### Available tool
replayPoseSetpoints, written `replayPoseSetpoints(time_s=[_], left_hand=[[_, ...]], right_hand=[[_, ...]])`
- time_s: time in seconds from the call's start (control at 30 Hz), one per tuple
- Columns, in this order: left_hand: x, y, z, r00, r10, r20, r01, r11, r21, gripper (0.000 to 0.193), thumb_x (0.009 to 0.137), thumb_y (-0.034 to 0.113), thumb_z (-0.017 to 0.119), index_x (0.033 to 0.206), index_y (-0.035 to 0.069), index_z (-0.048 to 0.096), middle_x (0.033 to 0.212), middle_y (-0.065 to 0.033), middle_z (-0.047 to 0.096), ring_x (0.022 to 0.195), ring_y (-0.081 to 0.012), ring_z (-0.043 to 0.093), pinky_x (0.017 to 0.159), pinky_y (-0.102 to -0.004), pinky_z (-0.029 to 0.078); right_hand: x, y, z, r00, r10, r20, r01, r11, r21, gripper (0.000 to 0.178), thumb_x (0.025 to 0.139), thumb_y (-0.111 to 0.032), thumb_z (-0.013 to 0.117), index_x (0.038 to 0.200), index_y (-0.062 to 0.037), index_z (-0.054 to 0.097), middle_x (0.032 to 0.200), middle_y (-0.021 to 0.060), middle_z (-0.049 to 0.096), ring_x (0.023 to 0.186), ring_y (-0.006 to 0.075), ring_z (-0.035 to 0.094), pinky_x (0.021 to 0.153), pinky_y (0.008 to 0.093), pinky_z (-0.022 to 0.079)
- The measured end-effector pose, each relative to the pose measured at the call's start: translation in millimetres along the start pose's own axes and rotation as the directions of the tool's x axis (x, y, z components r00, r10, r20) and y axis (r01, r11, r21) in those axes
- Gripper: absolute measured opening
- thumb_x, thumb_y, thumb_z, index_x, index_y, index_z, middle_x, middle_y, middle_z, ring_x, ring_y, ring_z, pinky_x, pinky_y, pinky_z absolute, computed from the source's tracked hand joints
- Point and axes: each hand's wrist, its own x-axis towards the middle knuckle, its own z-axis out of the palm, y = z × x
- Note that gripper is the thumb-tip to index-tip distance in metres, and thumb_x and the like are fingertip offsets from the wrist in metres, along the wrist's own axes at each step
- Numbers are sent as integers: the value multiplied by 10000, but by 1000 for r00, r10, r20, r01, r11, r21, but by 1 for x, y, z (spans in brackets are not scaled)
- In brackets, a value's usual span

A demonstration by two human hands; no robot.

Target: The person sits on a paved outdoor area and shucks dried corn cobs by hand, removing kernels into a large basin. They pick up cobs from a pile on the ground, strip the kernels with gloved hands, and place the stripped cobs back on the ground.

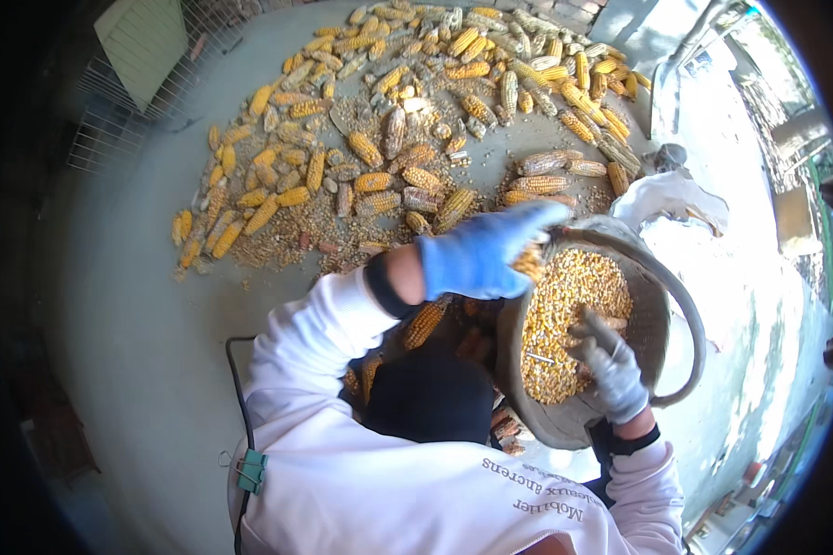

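**Yellow kernels (574, 277) lie in a grey-brown basket (651, 319)**

The basket stands at the person's right, its handle (697, 324) arching out over the far right side. A thin pale rod (539, 358) rests on the kernels. At the basket's left rim, the blue-gloved left hand (479, 257) is closed around a corn cob (529, 263); motion blurs it, so the exact finger placement cannot be made out. The grey-gloved right hand (611, 370) reaches in over the rim from the near side, its fingers parted and loosely bent above the kernels; whether they touch them cannot be told.

Under the left forearm, more cobs lie near a dark-clothed knee (435, 398). The person wears a white sweatshirt (370, 481), with a green clip (251, 471) on a black cord (238, 388) at the left shoulder.

Beyond the hands, a broad spread of yellow and greyish cobs (375, 181) covers the floor (148, 324) among loose grain. A white sack (676, 196) sits just beyond the basket, and a wire rack (111, 134) stands at far left.
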Motion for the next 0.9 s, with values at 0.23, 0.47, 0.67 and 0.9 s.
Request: replayPoseSetpoints(time_s=[0.23, 0.47, 0.67, 0.9], left_hand=[[58, 142, 109, 940, 110, 324, -287, 770, 570, 872, 688, 188, 703, 1399, 78, 210, 1380, -234, 288, 1156, -377, 461, 957, -428, 408], [55, 156, 166, 938, -275, 212, 59, 726, 685, 853, 736, 473, 664, 1334, -12, 294, 1103, -253, 558, 989, -361, 576, 863, -408, 457], [45, 115, 198, 925, -351, 148, 190, 761, 620, 827, 693, 449, 713, 1266, -47, 383, 1028, -242, 588, 941, -347, 593, 817, -388, 478], [55, 86, 204, 902, -429, 49, 321, 742, 588, 756, 691, 431, 718, 1243, 5, 425, 1027, -209, 592, 931, -338, 592, 820, -392, 478]], right_hand=[[-44, -37, -19, 656, -724, 210, 656, 410, -634, 618, 774, -5, 644, 1327, -105, 385, 1142, 128, 546, 1029, 253, 566, 854, 303, 471], [-92, -36, -37, 939, -191, -288, 269, 926, 265, 388, 885, -302, 583, 1104, 6, 495, 924, 42, 592, 775, 111, 607, 702, 250, 534], [-66, 13, -42, 833, -376, -407, 446, 890, 91, 296, 897, -288, 573, 963, -2, 609, 828, -11, 591, 732, 46, 512, 667, 183, 434], [-42, 16, -64, 947, 11, -321, -18, 1000, -19, 456, 892, -448, 516, 927, -2, 607, 739, 47, 578, 642, 104, 540, 583, 262, 467]])
